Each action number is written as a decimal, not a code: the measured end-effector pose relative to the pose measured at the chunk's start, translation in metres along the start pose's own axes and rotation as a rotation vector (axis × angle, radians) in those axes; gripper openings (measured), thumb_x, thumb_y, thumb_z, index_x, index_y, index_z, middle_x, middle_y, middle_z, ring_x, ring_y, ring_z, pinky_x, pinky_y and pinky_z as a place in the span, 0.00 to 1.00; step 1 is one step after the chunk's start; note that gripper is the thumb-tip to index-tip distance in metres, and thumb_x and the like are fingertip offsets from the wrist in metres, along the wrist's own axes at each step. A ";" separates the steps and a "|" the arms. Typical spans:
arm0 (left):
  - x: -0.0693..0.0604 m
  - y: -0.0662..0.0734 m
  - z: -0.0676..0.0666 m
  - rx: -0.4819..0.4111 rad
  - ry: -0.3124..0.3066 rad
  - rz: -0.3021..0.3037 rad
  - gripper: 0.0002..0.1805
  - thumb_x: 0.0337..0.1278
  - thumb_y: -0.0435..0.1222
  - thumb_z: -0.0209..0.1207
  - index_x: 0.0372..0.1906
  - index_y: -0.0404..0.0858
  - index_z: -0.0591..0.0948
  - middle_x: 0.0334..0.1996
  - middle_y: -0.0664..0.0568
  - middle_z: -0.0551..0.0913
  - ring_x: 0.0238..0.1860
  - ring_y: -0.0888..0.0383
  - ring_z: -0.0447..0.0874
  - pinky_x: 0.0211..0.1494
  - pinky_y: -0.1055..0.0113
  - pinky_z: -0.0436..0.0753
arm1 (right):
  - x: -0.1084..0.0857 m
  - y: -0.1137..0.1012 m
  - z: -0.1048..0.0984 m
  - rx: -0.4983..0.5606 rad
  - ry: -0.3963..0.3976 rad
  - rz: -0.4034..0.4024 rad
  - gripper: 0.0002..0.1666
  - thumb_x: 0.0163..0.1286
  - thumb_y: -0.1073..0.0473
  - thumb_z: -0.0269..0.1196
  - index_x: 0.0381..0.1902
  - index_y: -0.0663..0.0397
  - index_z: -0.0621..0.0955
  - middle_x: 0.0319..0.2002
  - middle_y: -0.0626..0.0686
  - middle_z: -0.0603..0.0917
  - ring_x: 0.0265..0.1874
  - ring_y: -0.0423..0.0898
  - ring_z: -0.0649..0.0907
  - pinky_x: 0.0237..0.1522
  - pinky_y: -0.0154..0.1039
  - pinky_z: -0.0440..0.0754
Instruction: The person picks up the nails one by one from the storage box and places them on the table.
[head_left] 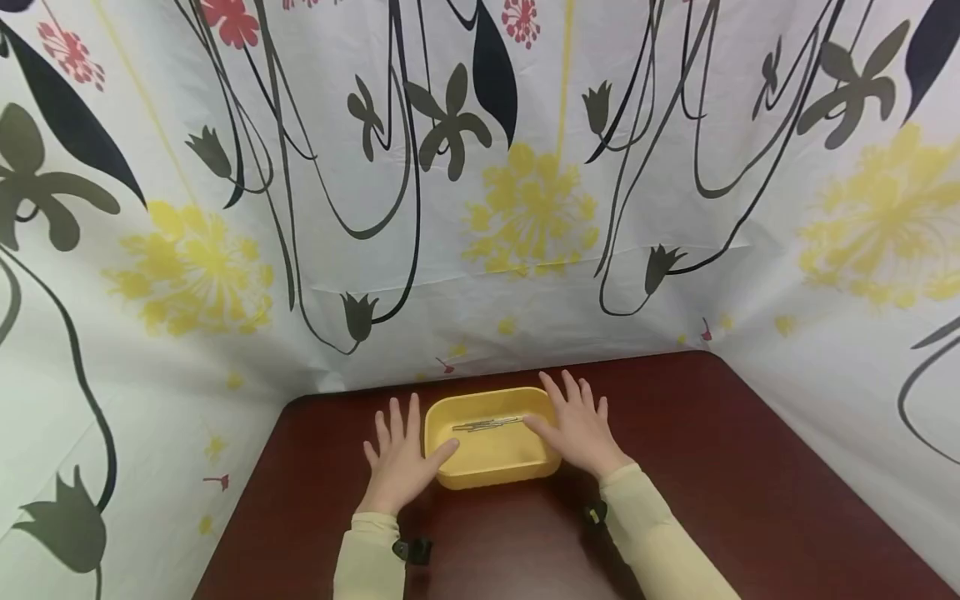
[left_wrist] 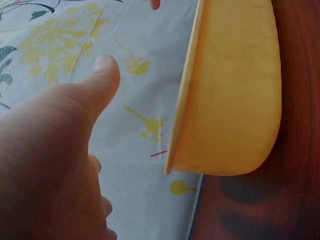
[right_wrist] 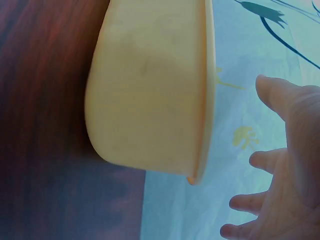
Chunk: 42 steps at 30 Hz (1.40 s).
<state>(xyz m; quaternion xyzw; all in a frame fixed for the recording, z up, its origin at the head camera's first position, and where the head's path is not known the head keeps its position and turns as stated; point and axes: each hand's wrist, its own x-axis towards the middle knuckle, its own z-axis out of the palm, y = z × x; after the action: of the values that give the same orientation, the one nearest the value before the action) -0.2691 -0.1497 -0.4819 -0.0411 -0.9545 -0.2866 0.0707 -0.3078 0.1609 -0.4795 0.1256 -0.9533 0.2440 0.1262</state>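
Observation:
A yellow rectangular tray [head_left: 495, 465] lies on the dark red table, with several thin metallic sticks [head_left: 487, 424] inside it. At its left end the left hand [head_left: 401, 462] is spread, thumb over the near left rim in the head view. The right hand [head_left: 581, 429] is spread at the right end, its thumb over the inside of the tray. Both wrist views show a gap between hand and tray wall: left hand [left_wrist: 55, 135] beside the tray [left_wrist: 230, 95], right hand [right_wrist: 285, 165] beside the tray [right_wrist: 147, 90]. Neither hand holds anything.
The table [head_left: 495, 542] has a reddish-brown surface with rounded far corners. A white cloth [head_left: 420, 275] with flower prints hangs behind it and along both sides. Dark wrist devices sit under the left cuff [head_left: 412, 550] and under the right cuff [head_left: 596, 512].

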 end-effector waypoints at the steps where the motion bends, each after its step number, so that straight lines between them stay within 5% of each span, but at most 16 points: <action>1: 0.000 0.000 -0.001 -0.007 0.004 0.006 0.61 0.52 0.77 0.50 0.81 0.57 0.35 0.80 0.46 0.29 0.78 0.39 0.21 0.67 0.24 0.36 | 0.002 -0.001 -0.001 -0.013 -0.003 -0.015 0.51 0.69 0.26 0.56 0.81 0.39 0.55 0.79 0.63 0.51 0.75 0.70 0.49 0.64 0.79 0.42; 13: 0.001 0.000 0.001 0.082 0.001 0.084 0.61 0.51 0.79 0.46 0.82 0.56 0.36 0.81 0.47 0.30 0.79 0.43 0.24 0.69 0.27 0.40 | 0.029 -0.005 -0.006 -0.088 -0.064 -0.199 0.48 0.70 0.33 0.61 0.80 0.42 0.59 0.76 0.64 0.57 0.73 0.68 0.58 0.66 0.73 0.54; 19: 0.003 0.000 0.002 0.095 0.001 0.124 0.63 0.50 0.79 0.48 0.83 0.50 0.43 0.81 0.43 0.36 0.79 0.40 0.31 0.69 0.27 0.43 | 0.040 -0.005 -0.006 -0.133 -0.154 -0.258 0.51 0.69 0.24 0.53 0.80 0.42 0.58 0.77 0.63 0.56 0.74 0.67 0.58 0.69 0.67 0.56; 28: 0.002 -0.003 0.004 0.121 -0.036 0.153 0.61 0.52 0.77 0.48 0.83 0.49 0.42 0.81 0.44 0.39 0.80 0.44 0.32 0.71 0.31 0.46 | 0.056 -0.005 0.002 -0.167 -0.270 -0.369 0.45 0.71 0.35 0.61 0.80 0.38 0.60 0.77 0.58 0.58 0.74 0.59 0.61 0.58 0.57 0.76; 36: 0.002 -0.004 0.014 0.110 -0.072 0.163 0.64 0.48 0.81 0.43 0.82 0.49 0.39 0.81 0.45 0.37 0.80 0.46 0.32 0.72 0.32 0.45 | 0.068 -0.001 0.015 -0.307 -0.268 -0.517 0.37 0.72 0.38 0.61 0.73 0.45 0.71 0.54 0.49 0.73 0.48 0.45 0.75 0.39 0.40 0.80; 42: 0.002 -0.002 0.019 0.142 -0.066 0.172 0.66 0.47 0.82 0.44 0.82 0.44 0.43 0.81 0.42 0.41 0.80 0.43 0.35 0.72 0.32 0.47 | 0.072 0.001 0.025 -0.360 -0.296 -0.572 0.31 0.71 0.47 0.63 0.69 0.50 0.75 0.47 0.49 0.76 0.41 0.45 0.78 0.37 0.43 0.81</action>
<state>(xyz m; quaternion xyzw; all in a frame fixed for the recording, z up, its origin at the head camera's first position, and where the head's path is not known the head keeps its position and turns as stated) -0.2736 -0.1411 -0.4984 -0.1272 -0.9672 -0.2097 0.0664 -0.3801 0.1364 -0.4795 0.3967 -0.9152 0.0066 0.0700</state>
